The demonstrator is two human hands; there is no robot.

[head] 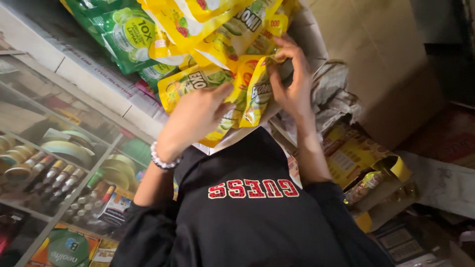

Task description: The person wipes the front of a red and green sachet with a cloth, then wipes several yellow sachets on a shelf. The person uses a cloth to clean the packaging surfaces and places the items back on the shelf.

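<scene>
Both of my hands reach up into a pile of yellow refill pouches (217,44) that rests on a glass counter top. My left hand (195,116), a white bead bracelet (163,161) on its wrist, lies flat on one yellow pouch (190,81). My right hand (292,81) pinches the folded edge of another yellow pouch (257,94). Green pouches (123,37) lie at the pile's left side. My black sweater (247,217) fills the bottom of the view.
A glass display case (59,163) at the left holds small bottles, tins and boxes. A cardboard box (376,59) stands at the upper right with crumpled paper (331,94) beside it. An open yellow carton (361,168) of packets sits at the right.
</scene>
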